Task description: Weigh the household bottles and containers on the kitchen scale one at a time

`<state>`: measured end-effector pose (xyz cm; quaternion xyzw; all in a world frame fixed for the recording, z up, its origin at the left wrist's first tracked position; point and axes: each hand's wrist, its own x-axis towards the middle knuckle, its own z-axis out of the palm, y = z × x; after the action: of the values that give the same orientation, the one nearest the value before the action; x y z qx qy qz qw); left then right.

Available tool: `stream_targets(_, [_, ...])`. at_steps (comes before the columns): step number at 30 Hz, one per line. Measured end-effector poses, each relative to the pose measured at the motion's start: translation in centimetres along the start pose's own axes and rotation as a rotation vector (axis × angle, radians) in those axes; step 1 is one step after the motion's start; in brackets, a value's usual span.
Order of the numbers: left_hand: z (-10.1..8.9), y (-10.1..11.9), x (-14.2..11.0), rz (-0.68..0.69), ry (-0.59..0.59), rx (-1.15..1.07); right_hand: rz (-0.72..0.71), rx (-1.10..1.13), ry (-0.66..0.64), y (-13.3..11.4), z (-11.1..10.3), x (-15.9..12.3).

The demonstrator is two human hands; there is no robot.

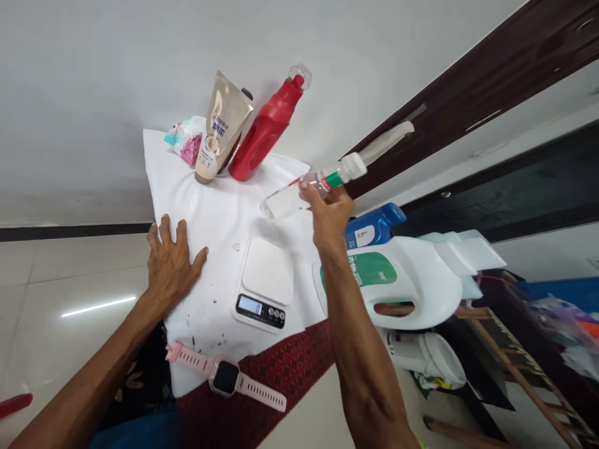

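Observation:
My right hand (pixel 330 209) grips a clear glass bottle (pixel 286 201) with a white cap and a green and red neck label. The bottle is tilted, above and behind a white digital scale (pixel 268 273) whose small display is lit and whose plate bears nothing. My left hand (pixel 172 260) lies flat with fingers spread on the left edge of the white cloth (pixel 206 218). A pink smartwatch (pixel 225 378) lies at the near edge of the cloth, its screen dark.
Along the back stand a beige Rejoice tube (pixel 222 125), a red bottle (pixel 266 128) and a colourful packet (pixel 187 140). To the right are a large white jug (pixel 421 274) with a green label and a blue bottle (pixel 377 224). A white bucket (pixel 430 358) stands lower right.

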<state>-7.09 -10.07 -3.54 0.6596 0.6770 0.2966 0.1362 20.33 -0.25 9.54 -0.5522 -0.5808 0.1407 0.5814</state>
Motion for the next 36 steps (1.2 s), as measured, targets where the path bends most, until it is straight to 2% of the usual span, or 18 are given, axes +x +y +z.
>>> stream_targets(3, [-0.1,-0.1,0.2,-0.007,-0.006,-0.001,-0.049,-0.077,-0.034,-3.7,-4.3,-3.2])
stream_targets(5, [-0.1,-0.2,0.3,-0.007,-0.010,0.002,-0.040,-0.107,-0.042,-5.5,-6.4,-5.5])
stream_targets(9, [-0.4,0.0,0.4,0.002,-0.028,0.023,-0.023,-0.211,-0.033,-6.7,-8.0,-9.3])
stream_targets(15, [-0.6,0.2,0.4,-0.009,-0.043,0.070,0.040,-0.254,-0.079,-5.2,-7.4,-12.2])
stream_targets(20, [-0.7,0.1,0.4,0.005,-0.028,0.054,0.104,-0.207,-0.136,-4.7,-7.5,-12.7])
stream_targets(24, [-0.4,0.0,0.3,0.008,0.013,0.011,0.124,-0.083,-0.217,-5.0,-8.0,-13.2])
stream_targets(28, [-0.3,-0.1,0.4,0.018,0.025,-0.034,0.175,-0.048,-0.048,-4.1,-9.2,-16.1])
stream_targets(30, [-0.9,-0.1,0.3,-0.023,0.035,-0.040,0.241,-0.170,0.037,-3.1,-10.3,-18.6])
stream_targets(33, [-2.8,0.5,0.0,-0.073,0.096,-0.006,0.321,-0.426,0.090,-1.4,-12.4,-22.3])
stream_targets(34, [-3.6,1.0,-0.2,-0.053,0.131,0.009,0.338,-0.467,0.094,-0.9,-13.1,-23.2])
stream_targets(36, [-4.9,2.7,-0.5,0.073,0.174,0.000,0.353,-0.495,0.074,0.1,-13.9,-24.5])
